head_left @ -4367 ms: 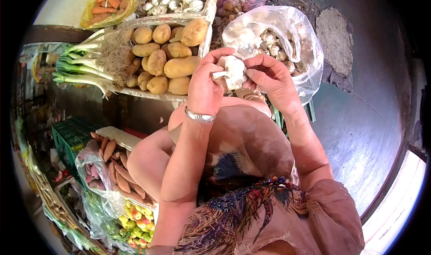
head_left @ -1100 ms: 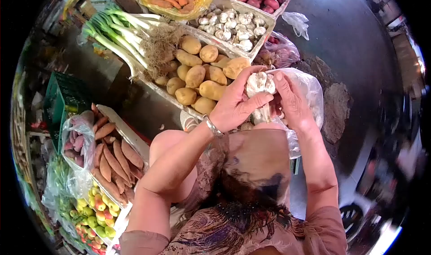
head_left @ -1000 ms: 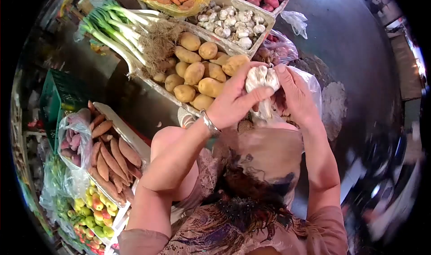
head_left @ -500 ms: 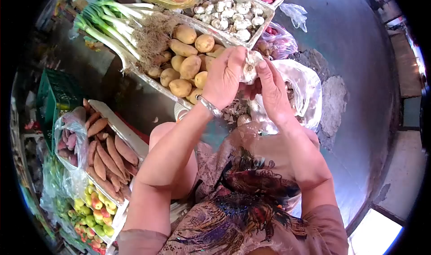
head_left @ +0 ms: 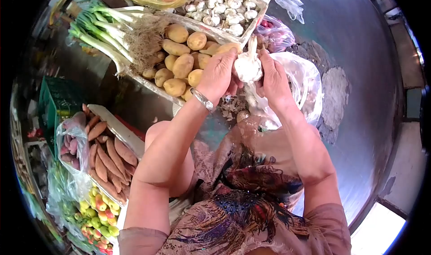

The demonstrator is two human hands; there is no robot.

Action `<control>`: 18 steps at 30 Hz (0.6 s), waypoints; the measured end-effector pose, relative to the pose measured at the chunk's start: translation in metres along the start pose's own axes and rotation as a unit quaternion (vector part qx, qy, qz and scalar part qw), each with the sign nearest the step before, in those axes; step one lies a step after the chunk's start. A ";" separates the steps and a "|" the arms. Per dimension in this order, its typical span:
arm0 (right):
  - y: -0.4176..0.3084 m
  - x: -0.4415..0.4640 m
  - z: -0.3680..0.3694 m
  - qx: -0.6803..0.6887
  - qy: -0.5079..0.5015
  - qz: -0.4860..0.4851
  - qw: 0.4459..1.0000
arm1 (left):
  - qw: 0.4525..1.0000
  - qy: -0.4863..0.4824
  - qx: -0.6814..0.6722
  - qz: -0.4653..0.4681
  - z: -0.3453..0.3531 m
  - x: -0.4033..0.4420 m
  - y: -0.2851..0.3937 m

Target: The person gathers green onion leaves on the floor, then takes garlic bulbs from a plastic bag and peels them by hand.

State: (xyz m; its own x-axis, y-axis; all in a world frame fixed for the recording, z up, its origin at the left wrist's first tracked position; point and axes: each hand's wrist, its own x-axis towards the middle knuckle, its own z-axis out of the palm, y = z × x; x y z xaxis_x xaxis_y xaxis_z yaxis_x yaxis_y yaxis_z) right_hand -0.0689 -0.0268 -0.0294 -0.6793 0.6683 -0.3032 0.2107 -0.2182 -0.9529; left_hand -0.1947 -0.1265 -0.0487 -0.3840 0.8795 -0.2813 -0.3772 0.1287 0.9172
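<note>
A white garlic bulb (head_left: pixel 248 67) is held upright between my two hands, its stalk pointing away from me. My left hand (head_left: pixel 219 74), with a silver bracelet at the wrist, grips the bulb's left side. On the other side, my right hand (head_left: pixel 273 78) has its thumb and fingers closed against the bulb. Some fingertips are hidden behind it. Beyond the left hand lie potatoes (head_left: pixel 183 65) in a white box. Just past the right hand is an open white plastic bag (head_left: pixel 305 82), its contents partly covered. Dry garlic skins (head_left: pixel 232 107) lie below the hands.
A box of garlic bulbs (head_left: pixel 226 13) stands behind the potatoes. Leeks (head_left: pixel 105 35) with roots lie at the left. Sweet potatoes (head_left: pixel 110 161), a green crate (head_left: pixel 60 100) and red-green fruit (head_left: pixel 96 214) are lower left. A purple-tinted bag (head_left: pixel 276 35) sits on the floor.
The garlic bulb has been turned: its root end faced me before, and now its side shows with the stalk up. Both hands remain on it, and the view has shifted slightly.
</note>
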 end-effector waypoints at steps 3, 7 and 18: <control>0.004 0.004 -0.003 0.000 0.015 0.018 1.000 | 1.000 -0.005 -0.015 0.004 0.006 0.000 -0.002; 0.004 0.005 0.004 0.010 0.006 0.006 1.000 | 0.998 -0.035 -0.031 0.051 0.017 0.000 -0.001; 0.004 0.006 0.005 0.014 -0.011 -0.057 0.998 | 0.966 -0.089 -0.222 -0.097 -0.006 0.001 0.009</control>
State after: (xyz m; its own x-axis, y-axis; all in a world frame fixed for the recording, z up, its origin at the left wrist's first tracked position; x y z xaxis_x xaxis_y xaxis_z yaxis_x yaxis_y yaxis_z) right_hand -0.0759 -0.0275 -0.0353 -0.7128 0.6743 -0.1931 0.1122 -0.1621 -0.9804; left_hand -0.2035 -0.1270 -0.0425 -0.1339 0.9288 -0.3455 -0.7672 0.1236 0.6294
